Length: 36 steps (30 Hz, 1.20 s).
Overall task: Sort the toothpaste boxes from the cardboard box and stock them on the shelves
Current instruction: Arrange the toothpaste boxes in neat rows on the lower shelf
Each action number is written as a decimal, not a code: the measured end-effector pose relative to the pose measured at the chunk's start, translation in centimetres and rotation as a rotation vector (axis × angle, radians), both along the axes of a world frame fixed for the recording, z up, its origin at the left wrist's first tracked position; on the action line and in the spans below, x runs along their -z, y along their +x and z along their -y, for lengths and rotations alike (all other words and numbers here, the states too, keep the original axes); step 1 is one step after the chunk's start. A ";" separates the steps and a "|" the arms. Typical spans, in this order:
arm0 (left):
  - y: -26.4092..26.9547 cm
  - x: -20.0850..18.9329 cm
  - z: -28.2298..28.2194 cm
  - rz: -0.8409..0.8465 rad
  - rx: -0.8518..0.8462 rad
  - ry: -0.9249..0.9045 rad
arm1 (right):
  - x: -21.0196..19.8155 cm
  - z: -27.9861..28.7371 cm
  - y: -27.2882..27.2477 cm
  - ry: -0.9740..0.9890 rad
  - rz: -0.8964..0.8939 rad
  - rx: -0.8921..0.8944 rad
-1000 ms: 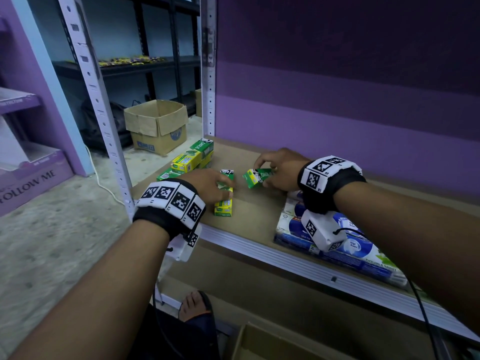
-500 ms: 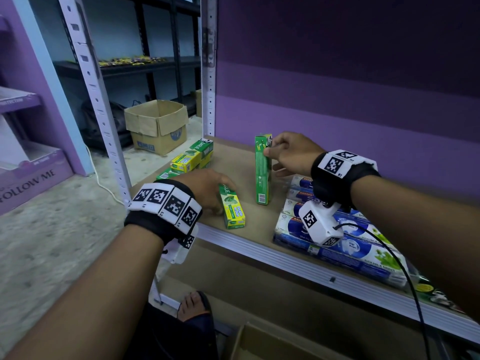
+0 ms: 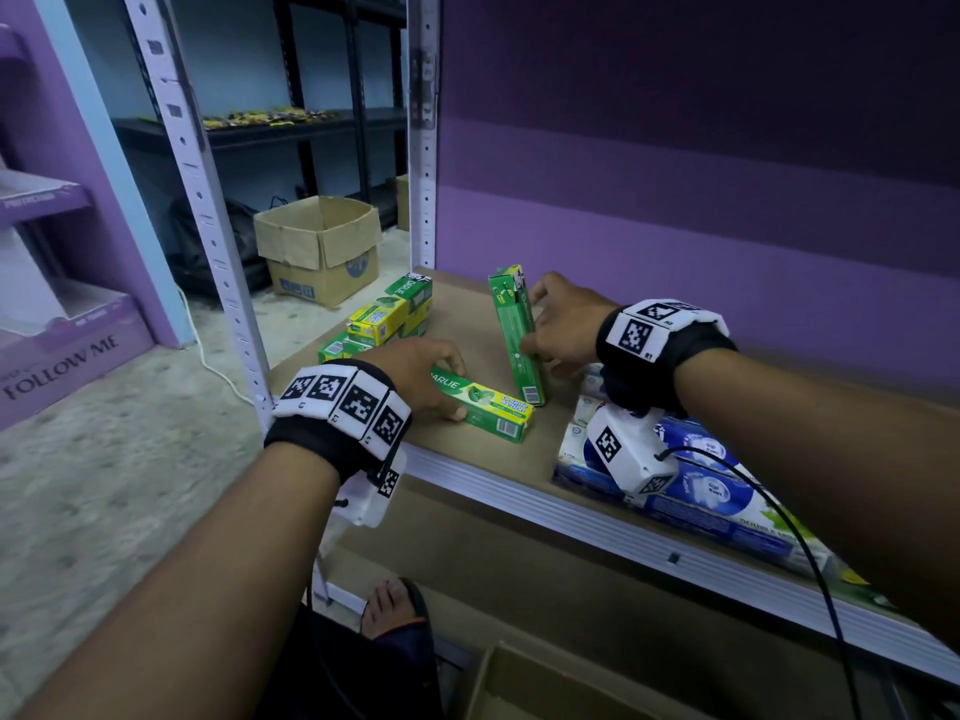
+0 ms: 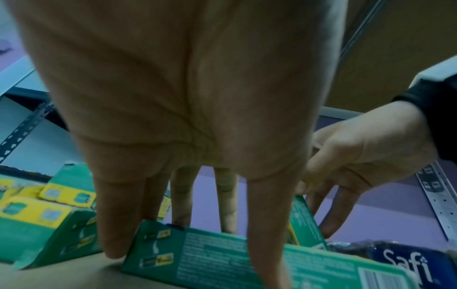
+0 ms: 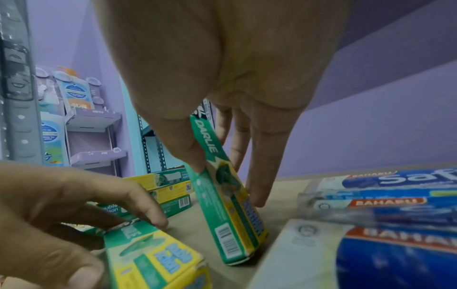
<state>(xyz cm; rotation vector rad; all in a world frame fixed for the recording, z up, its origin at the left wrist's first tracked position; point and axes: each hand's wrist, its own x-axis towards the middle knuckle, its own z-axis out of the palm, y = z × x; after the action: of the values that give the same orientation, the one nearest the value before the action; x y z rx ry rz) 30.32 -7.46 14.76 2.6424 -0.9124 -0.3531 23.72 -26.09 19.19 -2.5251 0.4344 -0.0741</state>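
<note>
On the brown shelf board [image 3: 524, 459], my left hand [image 3: 453, 388] grips a green and yellow Darlie toothpaste box [image 3: 485, 409] that lies flat near the front edge. In the left wrist view my left hand [image 4: 188, 244] straddles that box [image 4: 222, 260]. My right hand [image 3: 532, 324] pinches a second green Darlie box [image 3: 514, 335] that stands on its long edge and leans slightly. In the right wrist view the thumb and fingers of my right hand [image 5: 227, 181] sit on opposite faces of that box [image 5: 222, 213]. A stack of the same green boxes [image 3: 387, 317] lies at the shelf's back left.
Blue Safi toothpaste boxes [image 3: 696, 491] are stacked on the shelf's right, under my right wrist. An open cardboard box [image 3: 319, 246] stands on the floor behind the shelf upright [image 3: 208, 236]. Another cardboard box [image 3: 524, 683] shows below the shelf, next to a sandalled foot [image 3: 392, 605].
My right hand has turned its box up onto its long edge and set it further back. My left hand has swung its box flat across the shelf toward the front edge.
</note>
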 end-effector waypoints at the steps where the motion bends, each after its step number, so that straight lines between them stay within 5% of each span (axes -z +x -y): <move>1: 0.1 0.0 -0.2 -0.002 -0.020 -0.002 | 0.1 -0.1 0.2 -0.020 -0.016 0.006; 11: 1.2 0.3 -1.6 -0.083 -0.240 -0.068 | -0.4 -1.8 2.1 -0.294 -0.165 -0.142; 36: 0.9 0.3 -2.0 -0.072 -0.161 -0.123 | 0.4 -4.6 3.2 -0.716 -0.336 -0.356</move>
<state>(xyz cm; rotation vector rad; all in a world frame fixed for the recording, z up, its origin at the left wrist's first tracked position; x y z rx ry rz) 31.26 -5.46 14.45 2.5516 -0.6714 -0.3382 26.91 -21.49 18.83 -3.2972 0.0720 0.4048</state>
